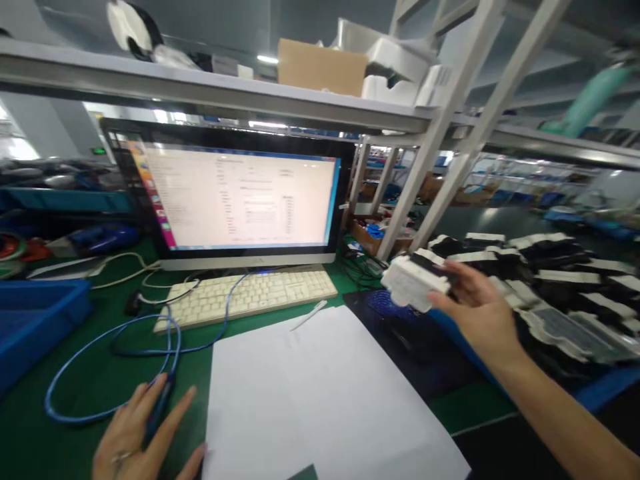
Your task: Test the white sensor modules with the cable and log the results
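Observation:
In my right hand [483, 313] is a white-and-black plastic module [415, 280] with a scalloped edge, pinched at its right end between thumb and fingers. It is held in the air at the near left end of many similar modules [565, 320]. My left hand [140, 433] is low at the left, fingers spread over the green mat. A dark plug [159, 408] on a looped blue cable [75, 419] shows between those fingers; whether they press on it I cannot tell. White paper [310, 393] lies between my hands, with a thin white stick [309, 315] at its far edge.
A monitor [240, 200] stands behind a cream keyboard [260, 293]. At the left edge is a blue bin [45, 300]. A shelf [210, 83] carrying a cardboard box [323, 67] runs overhead, with metal posts [440, 153] at the right. A dark fan-like pad [395, 313] sits beside the paper.

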`<state>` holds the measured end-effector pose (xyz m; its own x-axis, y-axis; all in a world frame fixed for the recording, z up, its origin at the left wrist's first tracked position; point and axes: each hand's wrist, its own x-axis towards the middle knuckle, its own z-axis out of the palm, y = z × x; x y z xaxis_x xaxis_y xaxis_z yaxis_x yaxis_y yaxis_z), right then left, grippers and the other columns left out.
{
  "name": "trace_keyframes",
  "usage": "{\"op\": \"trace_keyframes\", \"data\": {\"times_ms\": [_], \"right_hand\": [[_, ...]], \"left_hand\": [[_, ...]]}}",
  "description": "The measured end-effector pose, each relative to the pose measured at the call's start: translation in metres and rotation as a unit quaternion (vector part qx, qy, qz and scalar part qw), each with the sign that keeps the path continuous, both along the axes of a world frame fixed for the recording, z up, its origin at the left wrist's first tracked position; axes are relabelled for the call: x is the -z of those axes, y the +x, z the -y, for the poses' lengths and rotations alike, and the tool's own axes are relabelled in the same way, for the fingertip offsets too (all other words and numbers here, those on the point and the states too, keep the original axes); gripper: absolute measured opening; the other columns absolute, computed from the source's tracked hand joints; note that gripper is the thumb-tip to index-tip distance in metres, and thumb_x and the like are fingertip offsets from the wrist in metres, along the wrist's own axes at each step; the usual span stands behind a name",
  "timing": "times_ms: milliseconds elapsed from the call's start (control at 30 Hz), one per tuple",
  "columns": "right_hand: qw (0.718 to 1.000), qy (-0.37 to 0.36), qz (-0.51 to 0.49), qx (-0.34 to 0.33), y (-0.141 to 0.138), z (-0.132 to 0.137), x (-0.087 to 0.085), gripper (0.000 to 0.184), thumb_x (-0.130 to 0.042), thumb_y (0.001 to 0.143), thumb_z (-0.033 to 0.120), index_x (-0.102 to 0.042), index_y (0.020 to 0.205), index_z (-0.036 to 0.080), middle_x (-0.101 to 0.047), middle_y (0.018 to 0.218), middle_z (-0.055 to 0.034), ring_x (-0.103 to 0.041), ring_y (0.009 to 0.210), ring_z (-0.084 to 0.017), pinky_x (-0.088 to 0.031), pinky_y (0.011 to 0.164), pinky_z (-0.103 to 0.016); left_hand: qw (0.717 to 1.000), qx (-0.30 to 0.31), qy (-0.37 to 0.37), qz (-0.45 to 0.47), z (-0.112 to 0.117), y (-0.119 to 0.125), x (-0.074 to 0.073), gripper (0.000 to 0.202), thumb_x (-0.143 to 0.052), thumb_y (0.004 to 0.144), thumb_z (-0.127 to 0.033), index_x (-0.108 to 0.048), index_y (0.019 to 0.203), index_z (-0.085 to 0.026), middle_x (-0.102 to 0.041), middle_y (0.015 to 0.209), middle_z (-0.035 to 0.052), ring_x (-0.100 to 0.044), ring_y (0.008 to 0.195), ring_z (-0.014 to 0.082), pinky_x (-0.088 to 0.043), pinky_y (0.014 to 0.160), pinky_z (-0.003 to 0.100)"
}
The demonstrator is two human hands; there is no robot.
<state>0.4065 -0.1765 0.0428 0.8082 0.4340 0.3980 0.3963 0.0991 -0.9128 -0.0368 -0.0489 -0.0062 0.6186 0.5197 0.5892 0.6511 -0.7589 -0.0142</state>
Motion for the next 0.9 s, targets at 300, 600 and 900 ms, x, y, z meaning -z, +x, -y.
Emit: {"op": "trace_keyframes", "data": {"times_ms": [300, 600, 900], "right_hand": [[0.832, -0.095, -0.175, -0.519, -0.191, -0.124, 0.068, 0.067, -0.079, 0.051, 0.029, -0.051, 0.111, 0.019, -0.058, 0.11, -0.0086, -0.055, 0.101, -0.021, -0.041, 0.092, -0.037], [0.832, -0.128, -0.118, -0.527, -0.191, -0.153, 0.089, 0.051, -0.063, 0.072, 0.044, -0.051, 0.115, 0.018, -0.051, 0.121, -0.0104, -0.048, 0.112, -0.023, -0.036, 0.098, -0.04], [0.903, -0.094, 0.039, -0.417, -0.216, -0.135, 0.081, 0.043, -0.061, 0.071, 0.027, -0.052, 0.112, 0.02, -0.052, 0.117, -0.0079, -0.045, 0.112, -0.023, -0.035, 0.097, -0.038]], "left_hand": [[0.998, -0.029, -0.045, -0.022, 0.003, 0.04, -0.001, 0.085, -0.062, 0.075, -0.039, -0.017, 0.143, -0.014, -0.031, 0.141, 0.0157, -0.024, 0.133, 0.0306, -0.027, 0.106, 0.048], [0.994, -0.075, -0.079, 0.009, -0.017, 0.053, 0.011, 0.086, -0.07, 0.066, -0.039, -0.027, 0.135, -0.012, -0.045, 0.128, 0.0155, -0.04, 0.119, 0.0302, -0.036, 0.098, 0.047], [0.994, -0.078, -0.061, 0.044, -0.018, 0.062, 0.012, 0.07, -0.06, 0.07, -0.034, -0.034, 0.13, -0.01, -0.049, 0.121, 0.0144, -0.045, 0.114, 0.027, -0.039, 0.098, 0.044]]}}
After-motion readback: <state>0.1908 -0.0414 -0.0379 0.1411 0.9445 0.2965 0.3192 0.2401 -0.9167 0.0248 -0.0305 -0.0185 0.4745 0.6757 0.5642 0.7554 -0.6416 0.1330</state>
